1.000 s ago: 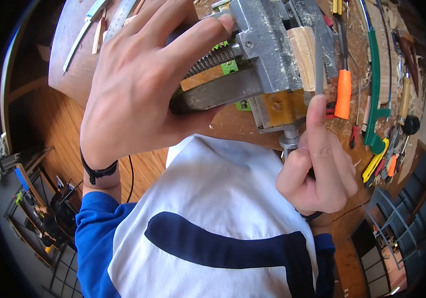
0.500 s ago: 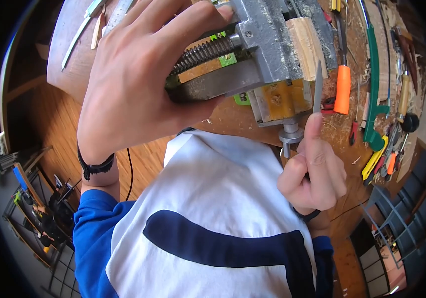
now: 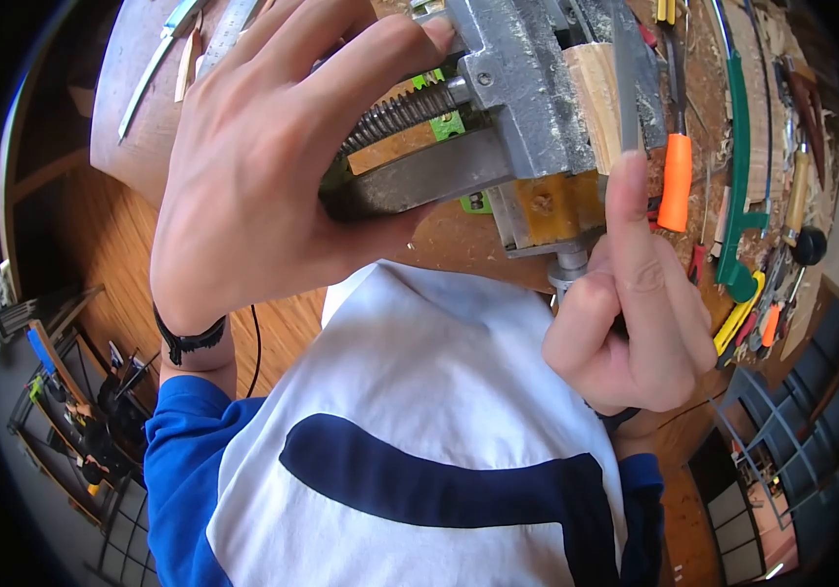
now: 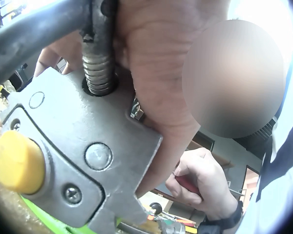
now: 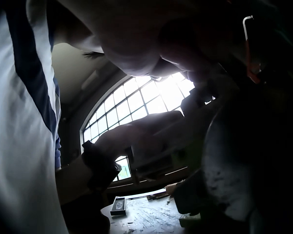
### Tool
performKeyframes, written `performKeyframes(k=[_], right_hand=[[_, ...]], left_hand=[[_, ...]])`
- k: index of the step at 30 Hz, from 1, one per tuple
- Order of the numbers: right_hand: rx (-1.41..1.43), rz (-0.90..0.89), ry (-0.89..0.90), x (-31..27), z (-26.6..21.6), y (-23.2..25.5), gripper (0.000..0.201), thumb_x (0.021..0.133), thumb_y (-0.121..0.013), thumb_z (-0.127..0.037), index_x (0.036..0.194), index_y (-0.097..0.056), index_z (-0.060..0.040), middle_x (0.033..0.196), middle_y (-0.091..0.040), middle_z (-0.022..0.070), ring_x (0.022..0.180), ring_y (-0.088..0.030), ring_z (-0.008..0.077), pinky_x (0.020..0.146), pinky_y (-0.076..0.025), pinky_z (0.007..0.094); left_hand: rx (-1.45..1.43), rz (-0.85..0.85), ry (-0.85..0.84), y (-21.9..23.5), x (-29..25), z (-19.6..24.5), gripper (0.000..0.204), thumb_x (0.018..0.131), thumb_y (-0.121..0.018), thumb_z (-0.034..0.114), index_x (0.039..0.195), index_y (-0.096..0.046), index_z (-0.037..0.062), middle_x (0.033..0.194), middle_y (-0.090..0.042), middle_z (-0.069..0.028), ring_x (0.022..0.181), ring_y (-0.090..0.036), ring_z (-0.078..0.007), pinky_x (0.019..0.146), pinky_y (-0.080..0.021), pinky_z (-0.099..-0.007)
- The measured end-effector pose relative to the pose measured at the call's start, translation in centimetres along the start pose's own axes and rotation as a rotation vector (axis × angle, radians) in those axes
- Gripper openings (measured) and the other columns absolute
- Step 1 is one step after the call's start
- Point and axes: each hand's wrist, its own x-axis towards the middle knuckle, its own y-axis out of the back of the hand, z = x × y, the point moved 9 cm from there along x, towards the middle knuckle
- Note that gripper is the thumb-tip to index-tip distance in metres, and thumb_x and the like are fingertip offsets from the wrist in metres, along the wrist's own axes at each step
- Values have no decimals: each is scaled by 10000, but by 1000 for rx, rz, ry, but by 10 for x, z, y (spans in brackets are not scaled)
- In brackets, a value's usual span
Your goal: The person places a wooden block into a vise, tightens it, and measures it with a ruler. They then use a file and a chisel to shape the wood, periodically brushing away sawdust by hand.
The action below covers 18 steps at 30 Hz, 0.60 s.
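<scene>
A grey metal bench vise (image 3: 527, 93) clamps a short block of pale wood (image 3: 592, 108), its surface dusted with shavings. My left hand (image 3: 243, 186) grips the screw end of the vise, fingers over the top and thumb along the lower side. In my right hand (image 3: 640, 323) is a narrow grey file (image 3: 626, 83); the index finger lies extended along it while the other fingers curl round the handle. The file's blade overlaps the right side of the wood in the head view. A bit of the red handle (image 4: 186, 183) shows in the left wrist view.
Right of the vise lie an orange-handled tool (image 3: 675, 186), a green saw frame (image 3: 735, 186) and a yellow cutter (image 3: 738, 318). A steel ruler (image 3: 229, 37) lies at the upper left. Wood shavings litter the bench (image 3: 459, 245).
My right hand drew the file back toward my body by half a second ago, then pushed it forward again along the wood. The left hand stays on the vise, shifting only slightly in view.
</scene>
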Motion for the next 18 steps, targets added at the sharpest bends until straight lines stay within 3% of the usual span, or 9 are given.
performKeyframes(k=[7, 13, 16, 18], right_hand=[[-24, 42, -3, -12, 1, -1, 522, 697, -426, 67, 1170, -604, 202, 920, -709, 274, 503, -556, 148, 473, -455, 261], [-8, 81, -60, -36, 2, 1, 558, 678, -428, 65, 1194, -604, 184, 621, -625, 171, 449, -552, 169, 439, -447, 270], [-30, 135, -46, -49, -1, 3, 576, 668, -428, 70, 1207, -598, 183, 551, -556, 127, 437, -552, 172, 434, -453, 274], [-7, 118, -60, -54, 0, 4, 564, 654, -486, 69, 1195, -621, 156, 693, -627, 156, 470, -573, 184, 459, -490, 295]], left_hand=[[23, 14, -9, 1, -2, -1, 609, 520, -843, 184, 1072, -634, 36, 945, -560, -109, 872, -578, -322, 793, -454, -393], [34, 10, 1, 0, -2, -1, 610, 525, -843, 189, 1079, -633, 45, 947, -556, -105, 882, -578, -322, 800, -457, -391], [32, -5, -13, 0, -2, -2, 617, 523, -840, 194, 1086, -631, 53, 954, -554, -101, 887, -572, -320, 807, -454, -400], [42, -17, -43, -1, -3, -1, 624, 518, -838, 197, 1090, -630, 58, 959, -553, -99, 891, -569, -321, 812, -451, -407]])
